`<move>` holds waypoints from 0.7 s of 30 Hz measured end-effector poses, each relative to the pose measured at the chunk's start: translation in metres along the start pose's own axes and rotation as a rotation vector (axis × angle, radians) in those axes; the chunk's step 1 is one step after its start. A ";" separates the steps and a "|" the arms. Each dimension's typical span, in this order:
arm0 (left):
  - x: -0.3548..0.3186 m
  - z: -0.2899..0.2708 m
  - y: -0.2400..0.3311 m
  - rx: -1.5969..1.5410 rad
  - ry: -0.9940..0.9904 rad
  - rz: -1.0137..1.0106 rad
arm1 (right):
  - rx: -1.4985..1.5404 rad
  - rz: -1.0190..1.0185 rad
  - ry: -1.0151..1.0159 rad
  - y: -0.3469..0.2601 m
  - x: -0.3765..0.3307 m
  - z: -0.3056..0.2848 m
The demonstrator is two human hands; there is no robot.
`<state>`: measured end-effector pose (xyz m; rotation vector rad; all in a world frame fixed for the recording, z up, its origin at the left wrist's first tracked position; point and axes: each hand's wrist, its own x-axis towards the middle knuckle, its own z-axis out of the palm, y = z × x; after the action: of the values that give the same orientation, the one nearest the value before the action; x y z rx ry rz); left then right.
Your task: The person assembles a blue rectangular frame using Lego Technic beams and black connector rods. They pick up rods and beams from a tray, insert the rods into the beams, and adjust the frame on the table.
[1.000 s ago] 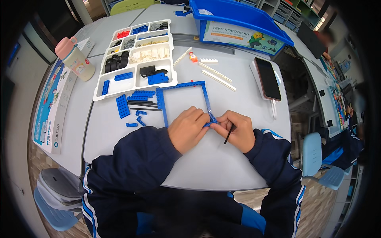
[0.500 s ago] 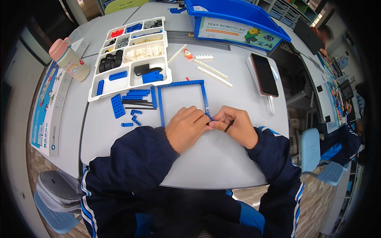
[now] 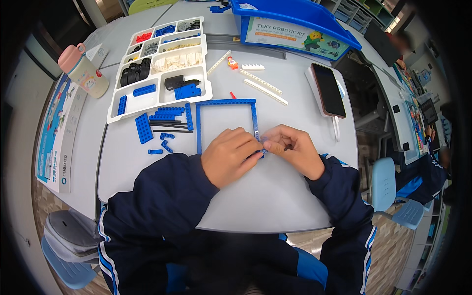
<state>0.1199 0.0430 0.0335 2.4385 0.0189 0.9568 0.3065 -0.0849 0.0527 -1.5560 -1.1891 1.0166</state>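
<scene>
Pinching the near right corner of the blue beam frame (image 3: 225,103) with both hands, right on the grey table (image 3: 275,196).

I'm curling my left hand (image 3: 231,156) over the frame's near edge, fingers clenched down on it, while my right hand (image 3: 291,149) is closing thumb and fingertips on the corner where the right beam ends; whether a small pin is sitting between those fingertips I cannot tell. I'm judging this as the corner-joining step, and the next move is calling for a square, steady press without twisting the frame. Just beyond my left hand, loose blue pieces (image 3: 158,123) are lying beside the frame. Further off, the white parts tray (image 3: 160,64) is waiting, white beams (image 3: 263,86) and a phone (image 3: 328,90) to the right, the blue bin (image 3: 295,19) farthest.
</scene>
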 end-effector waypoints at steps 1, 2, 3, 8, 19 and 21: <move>0.001 0.000 -0.002 -0.019 0.001 0.025 | 0.019 -0.013 -0.009 0.000 0.000 0.000; 0.001 0.000 -0.003 -0.038 0.003 0.052 | 0.038 -0.026 -0.018 0.000 0.000 0.000; 0.000 0.000 -0.003 -0.035 -0.010 0.045 | 0.045 -0.030 -0.019 0.000 0.001 0.000; -0.002 -0.004 -0.003 -0.037 -0.067 0.011 | 0.125 -0.015 -0.001 0.005 0.003 0.001; -0.007 -0.004 -0.008 -0.054 -0.168 -0.064 | 0.010 -0.027 -0.022 0.006 0.002 0.004; -0.008 -0.002 -0.008 -0.055 -0.165 -0.059 | -0.009 -0.035 -0.014 0.006 0.002 0.005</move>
<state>0.1137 0.0498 0.0259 2.4437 0.0067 0.7183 0.3038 -0.0825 0.0451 -1.5321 -1.2280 1.0018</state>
